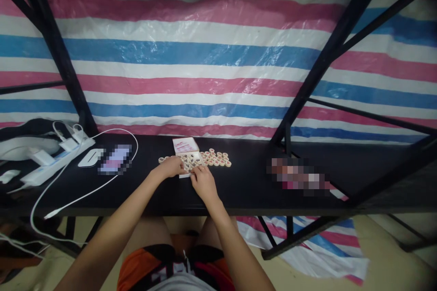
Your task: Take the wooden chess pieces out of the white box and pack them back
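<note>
A small white box (pixel 185 175) stands on the black table with its printed lid (pixel 185 145) folded back. Inside lie several round xiangqi pieces (pixel 188 160) with dark characters. My left hand (pixel 171 167) reaches over the box's left side, its fingers curled down among the pieces; what lies under the fingertips is hidden. At the near right corner, my right hand (pixel 204 183) has its fingers bent against the box edge. More xiangqi pieces (pixel 218 159), marked in red, are spread just right of the box. A few dark-marked pieces (pixel 161 160) sit left of it, partly covered by my left hand.
On the left are a white power strip (pixel 58 161) with plugs, a white cable (pixel 82 199), a white flat object (pixel 89 158) and a blurred phone-like item (pixel 115 159). A blurred packet (pixel 300 176) lies right. Black metal frame bars (pixel 309 77) and striped plastic sheeting (pixel 191 59) enclose the table.
</note>
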